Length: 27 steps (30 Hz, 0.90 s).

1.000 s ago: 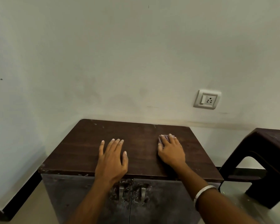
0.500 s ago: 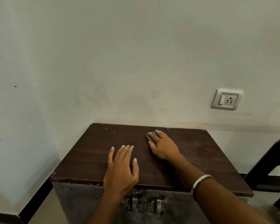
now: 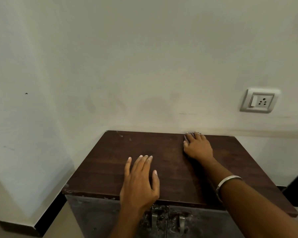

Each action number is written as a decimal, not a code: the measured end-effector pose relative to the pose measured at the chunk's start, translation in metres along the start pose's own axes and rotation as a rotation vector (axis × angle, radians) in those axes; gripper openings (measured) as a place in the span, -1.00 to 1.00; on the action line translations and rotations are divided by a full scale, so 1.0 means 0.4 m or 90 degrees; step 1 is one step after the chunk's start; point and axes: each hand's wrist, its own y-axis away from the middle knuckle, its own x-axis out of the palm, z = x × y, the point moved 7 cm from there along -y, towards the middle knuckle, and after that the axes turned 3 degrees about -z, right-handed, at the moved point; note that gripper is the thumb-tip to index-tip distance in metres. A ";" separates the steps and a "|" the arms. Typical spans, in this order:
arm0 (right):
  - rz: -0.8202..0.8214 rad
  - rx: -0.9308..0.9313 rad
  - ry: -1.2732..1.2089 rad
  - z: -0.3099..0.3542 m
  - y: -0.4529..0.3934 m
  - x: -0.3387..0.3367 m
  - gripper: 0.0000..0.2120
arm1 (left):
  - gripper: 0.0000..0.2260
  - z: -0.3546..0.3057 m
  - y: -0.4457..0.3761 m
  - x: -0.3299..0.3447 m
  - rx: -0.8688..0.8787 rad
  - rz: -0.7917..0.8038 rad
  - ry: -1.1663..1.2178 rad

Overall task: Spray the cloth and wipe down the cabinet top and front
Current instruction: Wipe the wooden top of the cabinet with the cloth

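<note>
Right hand [image 3: 197, 147] is what I see farthest out, reaching to the back edge of the cabinet top [image 3: 110, 169], close against the wall [image 3: 144, 66]. It lies palm-down with the fingers pressed flat onto the cloth [image 3: 187, 136], a small checked piece that is almost wholly covered; only a bit shows past the fingertips and on the thumb side, right at the line where the dark wood meets the wall. I read the hand as flattened on the cloth, pinning it to the surface, not curled round it. That forearm runs in from the lower right corner, nearly straight, with a metal bangle [image 3: 227, 183] round the wrist. Left hand [image 3: 139, 182] rests near the front edge of the top, palm down, fingers spread and pointing toward the wall, thumb out to the right, holding nothing; it is well apart from the cloth. Under it I can see the cabinet front [image 3: 96, 215], grey and scuffed, with two metal handles [image 3: 154, 219] side by side at the join of the doors. A wall socket [image 3: 259, 101] sits up to the right.
</note>
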 end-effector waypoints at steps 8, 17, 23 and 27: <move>0.035 -0.160 -0.042 0.215 0.109 0.031 -0.45 | -0.53 0.004 0.003 -0.001 -0.003 0.003 -0.011; -0.043 -0.052 -0.030 -0.045 0.172 -0.058 -0.49 | -0.51 0.006 0.004 -0.004 -0.010 -0.002 -0.008; -0.048 0.070 -0.008 -0.171 0.192 -0.078 -0.46 | -0.51 0.006 0.002 0.003 -0.009 0.000 -0.017; -0.048 0.019 -0.019 -0.045 0.241 -0.061 -0.45 | -0.51 0.005 0.003 0.004 -0.006 0.000 -0.027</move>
